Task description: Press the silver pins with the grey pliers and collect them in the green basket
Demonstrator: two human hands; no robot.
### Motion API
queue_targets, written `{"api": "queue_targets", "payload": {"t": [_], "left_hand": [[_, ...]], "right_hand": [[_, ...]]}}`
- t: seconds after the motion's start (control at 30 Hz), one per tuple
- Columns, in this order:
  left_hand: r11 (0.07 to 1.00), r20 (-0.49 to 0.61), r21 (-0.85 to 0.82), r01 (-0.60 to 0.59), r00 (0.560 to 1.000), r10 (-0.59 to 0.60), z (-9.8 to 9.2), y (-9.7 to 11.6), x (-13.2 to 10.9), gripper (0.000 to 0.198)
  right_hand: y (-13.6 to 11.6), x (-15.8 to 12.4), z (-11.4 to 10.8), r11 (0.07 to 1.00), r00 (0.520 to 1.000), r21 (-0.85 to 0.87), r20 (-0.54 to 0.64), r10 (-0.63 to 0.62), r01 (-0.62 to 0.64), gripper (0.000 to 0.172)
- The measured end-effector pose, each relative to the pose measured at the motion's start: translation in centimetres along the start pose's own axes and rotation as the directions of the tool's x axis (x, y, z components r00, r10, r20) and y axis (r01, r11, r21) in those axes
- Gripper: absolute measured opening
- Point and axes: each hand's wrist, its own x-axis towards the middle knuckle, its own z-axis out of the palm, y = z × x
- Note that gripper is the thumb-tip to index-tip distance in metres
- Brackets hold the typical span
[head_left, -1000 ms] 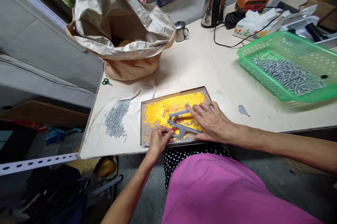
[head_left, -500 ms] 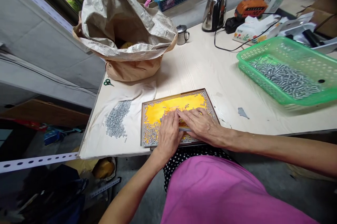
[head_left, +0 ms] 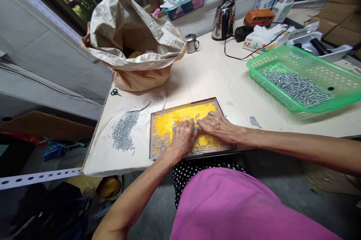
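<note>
A shallow framed tray (head_left: 150,135) with a yellow printed base (head_left: 163,121) lies at the table's front edge. Small metal pins (head_left: 160,144) crowd its near-left corner and near side, and line its edges. Over the middle of the tray, my left hand (head_left: 182,136) is closed on a thin blue-grey strip (head_left: 196,126). Curled at the strip's other end is my right hand (head_left: 216,124), also closed on it. Most of the strip is hidden under my fingers. Left of the tray, a heap of similar pins (head_left: 124,131) rests on a white cloth (head_left: 101,153).
A green perforated basket (head_left: 267,86) holding many pins stands at the right. Behind the tray are a large open woven sack (head_left: 141,76), a lidded metal mug (head_left: 191,44) and a kettle (head_left: 222,20). Small green-handled scissors (head_left: 115,92) lie near the left edge.
My hands have shifted slightly away from the near rim, and my right fingers have curled in from a flatter pose. More pins along the near side show. The camera view has moved a little.
</note>
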Motion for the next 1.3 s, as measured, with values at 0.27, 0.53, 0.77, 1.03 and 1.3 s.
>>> {"api": "queue_targets", "payload": {"t": [0.27, 0.53, 0.77, 1.03, 1.3], "left_hand": [[0.958, -0.363, 0.083, -0.275, 0.887, 0.286, 0.8, -0.3, -0.5, 0.03], [0.838, -0.199, 0.269, -0.475, 0.824, 0.531, -1.7, 0.4, 0.0, 0.027], [0.994, -0.519, 0.018, 0.111, 0.85, -0.086, -1.5, -6.8, -6.7, 0.02], [0.757, -0.203, 0.05, 0.651, 0.749, -0.631, 1.6, -17.6, -16.6, 0.02], [0.908, 0.052, 0.18, 0.378, 0.918, -0.392, 2.5, -20.1, -16.7, 0.021]], "right_hand": [[2.7, -0.9, -2.5, 0.977, 0.962, 0.197, -0.244, 0.125, -0.076, 0.054], [7.9, -1.9, -1.2, 0.972, 0.967, 0.219, -0.217, 0.132, -0.084, 0.033], [8.7, -3.1, -0.8, 0.973, 0.954, 0.203, -0.251, 0.164, -0.114, 0.036], [6.8, -3.0, 0.5, 0.958, 0.951, 0.275, -0.264, 0.163, -0.087, 0.039], [5.8, -3.1, 0.9, 0.942, 0.96, 0.318, -0.214, 0.183, -0.109, 0.033]]}}
